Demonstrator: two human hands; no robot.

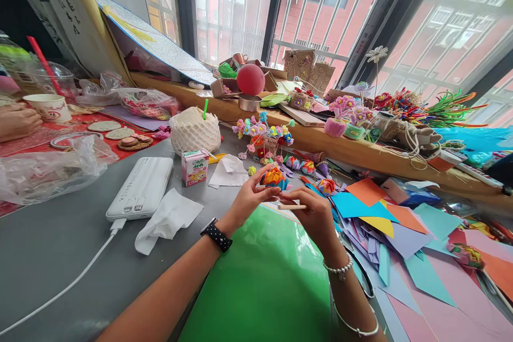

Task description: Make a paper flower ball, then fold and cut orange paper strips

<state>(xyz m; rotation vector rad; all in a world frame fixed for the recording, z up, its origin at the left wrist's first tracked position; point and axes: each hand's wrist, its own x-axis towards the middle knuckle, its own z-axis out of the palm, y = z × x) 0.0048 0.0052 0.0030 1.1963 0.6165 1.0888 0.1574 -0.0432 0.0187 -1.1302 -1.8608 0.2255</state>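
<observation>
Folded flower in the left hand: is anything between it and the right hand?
Only the left hand itself, gripping the near edge of the folded flower; no loose object visibly intervenes. The right hand, holding a pale stick, is close by.

Power bank [140,186] beside crumpled tissue [170,219]

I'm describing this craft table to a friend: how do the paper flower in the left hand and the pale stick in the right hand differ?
Colour: the paper flower mixes orange, blue and other colours, while the pale stick is plain.
Shape: the paper flower is roundish and layered; the pale stick is thin and straight.
Holder: the left hand has the paper flower, the right hand the pale stick.
Both are held in the fingers.
</observation>
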